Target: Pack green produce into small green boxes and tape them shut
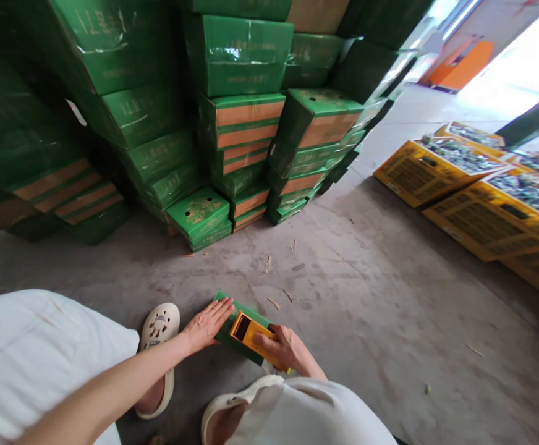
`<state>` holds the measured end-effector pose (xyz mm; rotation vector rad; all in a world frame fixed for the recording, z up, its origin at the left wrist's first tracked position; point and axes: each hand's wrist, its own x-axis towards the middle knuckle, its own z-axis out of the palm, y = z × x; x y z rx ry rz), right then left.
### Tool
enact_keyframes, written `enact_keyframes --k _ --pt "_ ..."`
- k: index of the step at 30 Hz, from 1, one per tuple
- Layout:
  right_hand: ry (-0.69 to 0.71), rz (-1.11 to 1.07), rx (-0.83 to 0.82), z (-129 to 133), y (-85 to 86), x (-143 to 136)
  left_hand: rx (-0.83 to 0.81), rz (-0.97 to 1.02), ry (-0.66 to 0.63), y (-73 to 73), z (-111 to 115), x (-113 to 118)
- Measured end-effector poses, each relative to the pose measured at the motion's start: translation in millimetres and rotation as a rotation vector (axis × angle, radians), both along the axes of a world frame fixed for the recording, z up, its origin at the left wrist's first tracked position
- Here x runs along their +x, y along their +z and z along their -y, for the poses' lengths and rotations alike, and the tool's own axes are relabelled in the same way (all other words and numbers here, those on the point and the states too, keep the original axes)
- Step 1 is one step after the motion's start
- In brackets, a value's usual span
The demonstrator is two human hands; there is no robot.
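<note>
Low on the floor between my feet is a small green cardboard box [225,301], partly covered by my hands. My left hand [209,322] rests on its left part with fingers stretched out flat. My right hand [288,347] is closed round a yellow hand-held tool [247,330] with a dark opening at its far end; its exact kind I cannot make out. That tool lies over the top of the green box, and I cannot tell if it touches. Something clear and shiny shows below the tool, by the box's near edge.
Tall stacks of green cartons [246,59] stand ahead and to the left, with a low pair of green boxes [199,213] at their foot. Yellow crates [402,176] filled with greyish-green produce stand on the right. Brown scraps [268,264] lie on the concrete floor [366,296]. White clogs [161,321] are on my feet.
</note>
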<state>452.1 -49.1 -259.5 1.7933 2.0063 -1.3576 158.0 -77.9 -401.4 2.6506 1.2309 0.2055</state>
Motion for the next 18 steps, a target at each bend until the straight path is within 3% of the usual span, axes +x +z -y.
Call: enact_keyframes --k 7,12,18 --pt "0.01 0.061 0.006 -3.6 3.7 -7.2 0.017 -0.068 -0.007 -1.2 -1.3 3.0" --pt "-0.003 0.07 0.022 -0.6 11.7 -10.9 0.043 -0.107 0.058 0.6 10.7 16.5" --pt "0.026 0.117 0.029 -2.3 3.8 -10.6 0.063 -0.09 0.056 -10.0 20.5 26.0"
